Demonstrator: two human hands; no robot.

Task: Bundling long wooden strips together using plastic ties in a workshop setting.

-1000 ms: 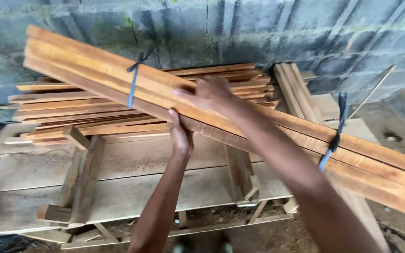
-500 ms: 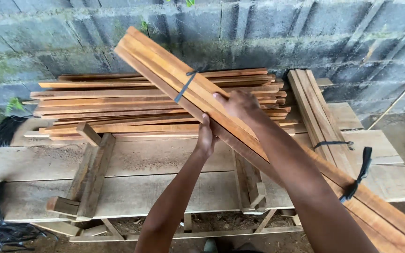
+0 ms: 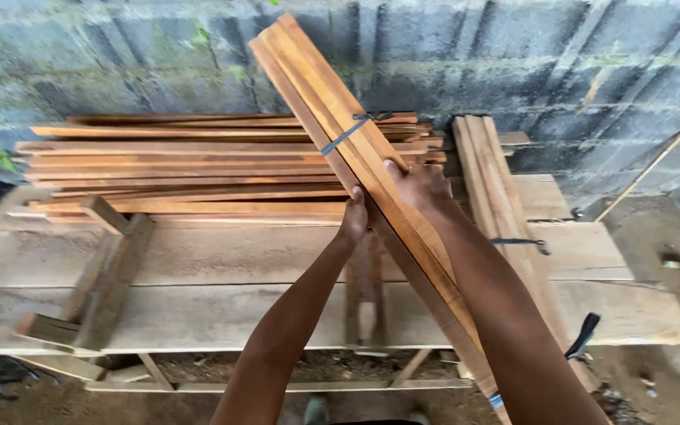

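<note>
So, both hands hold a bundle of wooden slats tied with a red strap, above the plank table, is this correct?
Not quite: the head view shows the strap is dark grey, not red. The rest holds: the left hand and right hand hold the bundle of wooden slats above the plank table.

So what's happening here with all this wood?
A person holds a strapped bundle of wooden slats in both hands, tilted steeply with its far end up against the grey block wall. The left hand supports it from beneath; the right hand grips on top. Behind it, a stack of loose slats lies on a rough plank bench, with another tied bundle at the right.
</note>
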